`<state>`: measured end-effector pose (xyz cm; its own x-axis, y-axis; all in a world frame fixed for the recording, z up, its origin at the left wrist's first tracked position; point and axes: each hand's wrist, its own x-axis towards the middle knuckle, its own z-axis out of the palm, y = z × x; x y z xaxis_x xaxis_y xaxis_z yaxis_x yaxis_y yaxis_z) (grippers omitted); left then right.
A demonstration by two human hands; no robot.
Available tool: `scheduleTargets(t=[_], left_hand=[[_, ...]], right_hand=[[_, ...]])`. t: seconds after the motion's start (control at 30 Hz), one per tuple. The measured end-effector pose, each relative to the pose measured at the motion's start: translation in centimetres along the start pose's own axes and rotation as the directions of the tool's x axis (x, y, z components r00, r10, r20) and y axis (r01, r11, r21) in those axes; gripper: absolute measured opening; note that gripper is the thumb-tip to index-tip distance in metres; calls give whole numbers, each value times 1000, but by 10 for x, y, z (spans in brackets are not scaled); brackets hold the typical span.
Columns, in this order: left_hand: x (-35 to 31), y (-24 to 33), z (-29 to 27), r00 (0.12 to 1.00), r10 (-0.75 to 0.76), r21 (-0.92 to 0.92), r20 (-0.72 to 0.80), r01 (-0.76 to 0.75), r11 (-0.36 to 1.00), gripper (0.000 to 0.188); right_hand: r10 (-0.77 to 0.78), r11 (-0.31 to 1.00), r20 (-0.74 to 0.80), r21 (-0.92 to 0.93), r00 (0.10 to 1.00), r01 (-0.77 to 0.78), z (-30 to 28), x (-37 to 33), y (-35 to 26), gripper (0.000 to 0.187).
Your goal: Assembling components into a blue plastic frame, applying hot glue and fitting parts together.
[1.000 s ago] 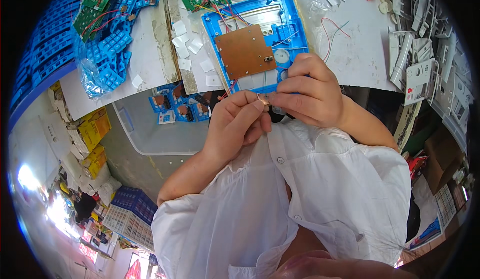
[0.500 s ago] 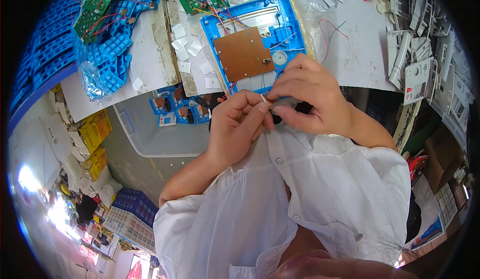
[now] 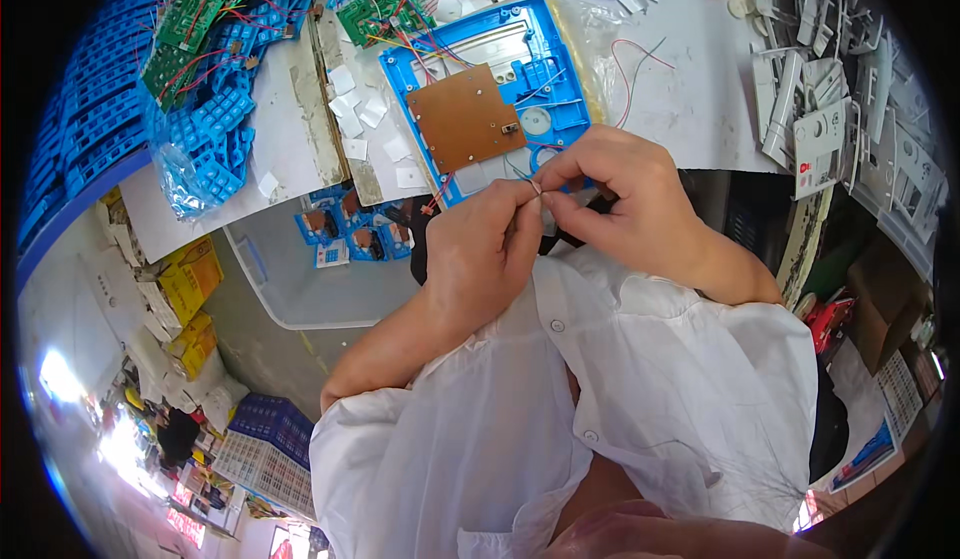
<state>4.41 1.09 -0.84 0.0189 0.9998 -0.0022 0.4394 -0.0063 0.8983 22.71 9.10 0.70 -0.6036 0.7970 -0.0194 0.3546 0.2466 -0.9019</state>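
My left hand [image 3: 478,244] and my right hand [image 3: 622,191] meet just off the table's front edge, thumbs and fingertips pinched together. Between them runs a thin wire [image 3: 517,171], its end mostly hidden by the fingers. Right behind the hands lies an open blue plastic housing [image 3: 570,84] with a white disc [image 3: 536,121] and screw posts inside. A brown circuit board [image 3: 465,124] with a small switch rests across the housing, tilted. Coloured wires hang off its edges.
Green circuit boards [image 3: 190,44] and blue keypads [image 3: 220,119] pile up at the left. White plastic parts [image 3: 825,144] crowd the right side. White pads [image 3: 372,111] are scattered beside the housing. Below the table edge, a clear bin [image 3: 300,314] holds blue assemblies [image 3: 365,239].
The fingertips have drawn closer together, and my left hand has turned more back-up. The right fingers have shifted into a tighter pinch. The whole view has moved slightly.
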Motion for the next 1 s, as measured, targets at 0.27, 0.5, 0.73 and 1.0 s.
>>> scheduleTargets(t=[0.27,0.5,0.73,1.0], left_hand=[[5,6,-7,986,-162,-101,36,165,981,4],[8,7,-6,1000,-22,22,16,22,1000,5],[8,2,-6,999,32,100,37,-36,994,4],[9,7,-13,987,-141,-10,82,142,990,2]], right_hand=[[212,960,98,168,972,-226,-3,5,-2,12],[137,981,85,127,987,-147,-2,5,-6,14],[191,944,129,248,973,-218,-3,6,-3,10],[215,939,171,236,961,-252,-3,7,2,9]])
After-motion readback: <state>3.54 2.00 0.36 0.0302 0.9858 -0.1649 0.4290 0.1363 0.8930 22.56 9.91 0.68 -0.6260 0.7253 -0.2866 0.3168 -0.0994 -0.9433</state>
